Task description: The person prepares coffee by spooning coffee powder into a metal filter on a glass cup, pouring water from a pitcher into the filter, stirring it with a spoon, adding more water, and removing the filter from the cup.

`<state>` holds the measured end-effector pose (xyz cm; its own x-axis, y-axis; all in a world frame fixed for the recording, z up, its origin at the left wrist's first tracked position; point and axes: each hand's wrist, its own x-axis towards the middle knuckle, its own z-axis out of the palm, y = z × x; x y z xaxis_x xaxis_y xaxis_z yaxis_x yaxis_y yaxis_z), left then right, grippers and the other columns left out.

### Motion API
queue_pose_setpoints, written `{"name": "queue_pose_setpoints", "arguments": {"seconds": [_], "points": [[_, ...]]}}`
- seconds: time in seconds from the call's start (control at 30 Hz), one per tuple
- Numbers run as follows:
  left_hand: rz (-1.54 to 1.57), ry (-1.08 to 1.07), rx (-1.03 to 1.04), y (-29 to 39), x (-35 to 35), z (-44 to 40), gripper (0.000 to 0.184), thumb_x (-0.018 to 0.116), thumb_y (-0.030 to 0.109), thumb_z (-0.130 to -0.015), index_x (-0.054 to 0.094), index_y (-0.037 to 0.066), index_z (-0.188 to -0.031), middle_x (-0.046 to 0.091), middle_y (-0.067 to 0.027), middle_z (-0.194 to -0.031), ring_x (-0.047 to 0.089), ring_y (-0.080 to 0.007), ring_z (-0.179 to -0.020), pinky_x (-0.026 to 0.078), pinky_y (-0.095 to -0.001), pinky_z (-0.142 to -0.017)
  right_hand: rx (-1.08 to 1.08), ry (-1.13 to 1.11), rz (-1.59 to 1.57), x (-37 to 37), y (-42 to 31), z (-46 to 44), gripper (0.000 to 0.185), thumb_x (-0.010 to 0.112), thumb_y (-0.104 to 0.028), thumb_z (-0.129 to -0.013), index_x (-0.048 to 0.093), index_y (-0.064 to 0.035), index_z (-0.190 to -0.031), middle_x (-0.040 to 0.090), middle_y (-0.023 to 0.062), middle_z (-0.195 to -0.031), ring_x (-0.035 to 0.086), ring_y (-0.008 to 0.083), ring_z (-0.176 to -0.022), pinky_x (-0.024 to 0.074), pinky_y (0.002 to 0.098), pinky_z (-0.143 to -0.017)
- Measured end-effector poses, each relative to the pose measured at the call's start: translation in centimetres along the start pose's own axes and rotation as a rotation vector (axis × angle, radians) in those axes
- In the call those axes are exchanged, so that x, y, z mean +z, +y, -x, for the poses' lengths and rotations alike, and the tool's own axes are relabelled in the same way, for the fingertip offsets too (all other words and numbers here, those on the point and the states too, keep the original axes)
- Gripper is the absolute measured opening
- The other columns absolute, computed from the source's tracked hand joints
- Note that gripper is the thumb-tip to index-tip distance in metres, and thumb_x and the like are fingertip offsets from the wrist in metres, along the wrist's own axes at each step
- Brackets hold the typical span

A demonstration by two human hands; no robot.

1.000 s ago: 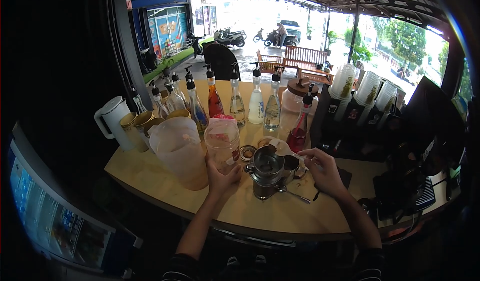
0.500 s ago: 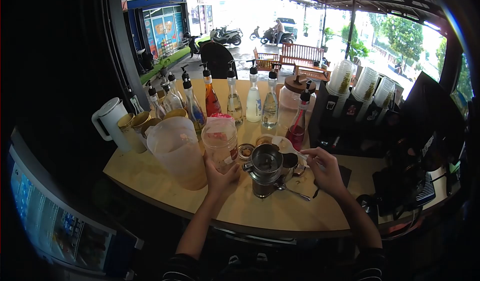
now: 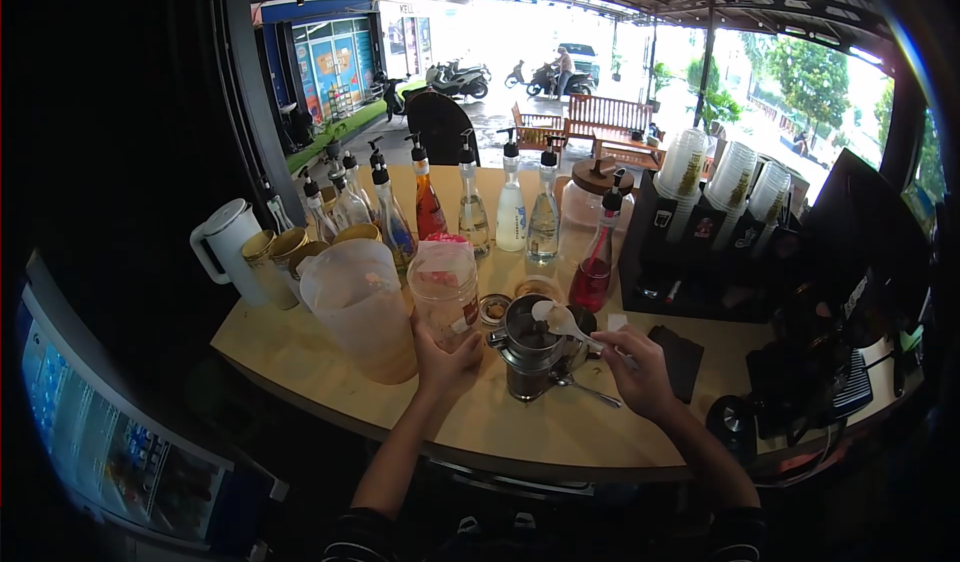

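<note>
My left hand [image 3: 445,364] is wrapped round the lower part of a clear plastic jar [image 3: 442,287] with something pink at its top. My right hand [image 3: 643,370] grips the handle of a white plastic spoon [image 3: 568,320]. The spoon's bowl is over the mouth of a metal coffee dripper [image 3: 527,340], which sits on a metal cup [image 3: 526,382]. Dark contents show inside the dripper. To its right, partly hidden by the spoon and my hand, lies a metal spoon [image 3: 597,394]. A small round metal lid [image 3: 494,308] lies between jar and dripper.
A big frosted pitcher [image 3: 355,307] stands left of the jar. Several pump bottles [image 3: 510,207] line the back of the counter, beside a wooden-lidded jar [image 3: 592,202]. A black cup holder [image 3: 690,252] is at the right, a white jug [image 3: 228,252] at far left.
My right hand has brought the white spoon left and down, from behind the dripper to over its mouth. My left hand keeps its hold on the jar.
</note>
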<state>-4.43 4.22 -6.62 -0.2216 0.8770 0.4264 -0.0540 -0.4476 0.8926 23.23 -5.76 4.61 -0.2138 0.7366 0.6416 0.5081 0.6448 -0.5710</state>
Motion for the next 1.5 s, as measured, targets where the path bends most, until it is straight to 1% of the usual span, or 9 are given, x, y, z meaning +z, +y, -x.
{"name": "queue_pose_setpoints", "arguments": {"seconds": [0.4,0.63,0.73,0.87,1.0,1.07,1.2,1.3,1.5], "points": [[-0.007,0.0,0.015,-0.2,-0.2,-0.1,0.101,0.084,0.016,-0.067,0.019,-0.002,-0.142,0.036,-0.0197,-0.136,0.038,-0.03,-0.129,0.034,-0.0395,-0.106,-0.133,0.032,0.087,0.3,-0.1,0.4,0.025,0.059,0.004,-0.086,0.064,-0.0035,-0.109,0.058,0.0092,-0.08,0.058,0.0187,-0.066,0.0471,0.0294,-0.059],[-0.397,-0.027,0.134,0.3,-1.3,1.7,0.101,0.082,0.022,-0.072,0.015,-0.004,-0.144,0.033,-0.0237,-0.139,0.034,-0.0327,-0.133,0.031,-0.0409,-0.109,-0.055,0.002,0.017,-0.3,-2.0,-2.2,0.023,0.056,0.003,-0.087,0.064,-0.0015,-0.108,0.057,0.01,-0.08,0.058,0.0193,-0.067,0.046,0.0304,-0.061],[-0.443,-0.048,0.03,0.3,-2.5,3.4,0.1,0.079,0.023,-0.075,0.014,-0.004,-0.145,0.031,-0.025,-0.142,0.031,-0.0341,-0.136,0.028,-0.042,-0.111,-0.145,0.006,0.041,0.2,-3.2,-5.5,0.021,0.057,0.002,-0.086,0.065,-0.0006,-0.106,0.058,0.0111,-0.079,0.059,0.0214,-0.069,0.0465,0.0313,-0.061],[-0.461,-0.127,0.08,1.1,-4.3,4.5,0.089,0.076,0.021,-0.079,0.02,-0.003,-0.144,0.031,-0.0239,-0.143,0.032,-0.034,-0.136,0.029,-0.0426,-0.112,-0.151,-0.046,0.093,2.2,-6.9,-11.1,0.014,0.06,-0.005,-0.084,0.066,-0.0014,-0.095,0.065,0.0158,-0.083,0.065,0.0297,-0.077,0.0503,0.0374,-0.067],[-0.334,-0.14,0.1,2.6,-5.9,5.5,0.075,0.073,0.017,-0.082,0.03,0.0,-0.142,0.04,-0.0217,-0.138,0.041,-0.0313,-0.131,0.034,-0.0412,-0.109,-0.229,-0.155,0.223,5.9,-6.9,-16.4,0.014,0.064,-0.014,-0.083,0.066,-0.0027,-0.092,0.067,0.0131,-0.081,0.066,0.0282,-0.074,0.0516,0.0369,-0.068],[-0.329,-0.118,0.083,4.2,-6.3,5.8,0.072,0.073,0.017,-0.082,0.033,0.001,-0.14,0.043,-0.0199,-0.136,0.044,-0.0302,-0.129,0.035,-0.0406,-0.108,-0.125,-0.345,0.385,7.4,-7.0,-18.1,0.019,0.065,-0.02,-0.082,0.067,-0.003,-0.09,0.068,0.0143,-0.083,0.066,0.0313,-0.077,0.0521,0.0401,-0.071],[-0.294,-0.099,0.066,5.9,-6.0,6.0,0.066,0.073,0.016,-0.082,0.039,0.002,-0.137,0.048,-0.0156,-0.133,0.048,-0.0274,-0.125,0.038,-0.0394,-0.105,-0.155,-0.36,0.409,8.8,-6.3,-18.7,0.02,0.065,-0.02,-0.082,0.066,-0.0024,-0.09,0.068,0.0151,-0.088,0.067,0.0309,-0.082,0.0521,0.0409,-0.072],[-0.291,-0.191,0.143,6.9,-4.5,5.8,0.065,0.074,0.018,-0.081,0.042,0.003,-0.135,0.05,-0.0138,-0.131,0.049,-0.0264,-0.124,0.04,-0.0385,-0.103,-0.252,-0.153,0.254,6.7,-5.4,-16.6,0.02,0.063,-0.019,-0.081,0.066,-0.0022,-0.092,0.066,0.0153,-0.093,0.065,0.0324,-0.085,0.0506,0.0404,-0.074],[-0.281,-0.342,0.288,8.1,0.4,4.0,0.079,0.083,0.025,-0.071,0.041,0.006,-0.135,0.051,-0.0126,-0.129,0.049,-0.0251,-0.123,0.04,-0.038,-0.103,0.142,0.047,0.11,0.6,4.7,-8.3,0.02,0.066,-0.011,-0.082,0.065,-0.0014,-0.099,0.062,0.0069,-0.084,0.053,0.0128,-0.068,0.0444,0.0276,-0.065]]}}
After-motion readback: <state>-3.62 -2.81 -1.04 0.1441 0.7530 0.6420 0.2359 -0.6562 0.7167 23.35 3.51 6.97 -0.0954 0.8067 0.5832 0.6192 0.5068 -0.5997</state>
